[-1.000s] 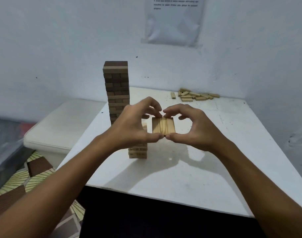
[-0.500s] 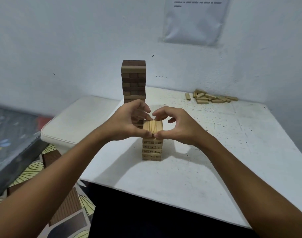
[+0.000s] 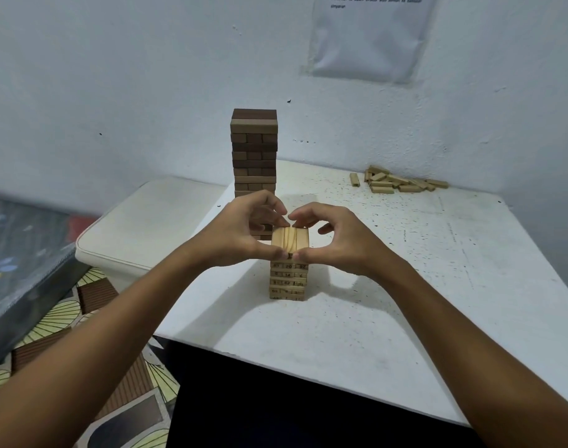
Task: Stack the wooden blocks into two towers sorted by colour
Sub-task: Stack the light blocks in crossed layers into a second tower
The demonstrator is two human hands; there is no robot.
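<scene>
A short tower of light blocks (image 3: 289, 281) stands in the middle of the white table (image 3: 405, 286). On its top lies a layer of three light blocks (image 3: 290, 238). My left hand (image 3: 243, 232) pinches that layer from the left, thumb at the near edge and fingers at the far edge. My right hand (image 3: 340, 240) pinches it the same way from the right. Behind stands a tall tower of dark brown blocks (image 3: 254, 150), its lower part hidden by my left hand. A pile of loose light blocks (image 3: 395, 183) lies at the table's far right.
A white cushioned stool (image 3: 147, 227) stands left of the table. Walls close the table in at the back and right, with a paper sheet (image 3: 369, 37) taped up. Patterned floor and a dark mattress (image 3: 21, 263) lie at the left.
Both hands carried the three-block layer from the air right of the light tower down onto its top. The camera view shifted, so the towers sit further right in the frame.
</scene>
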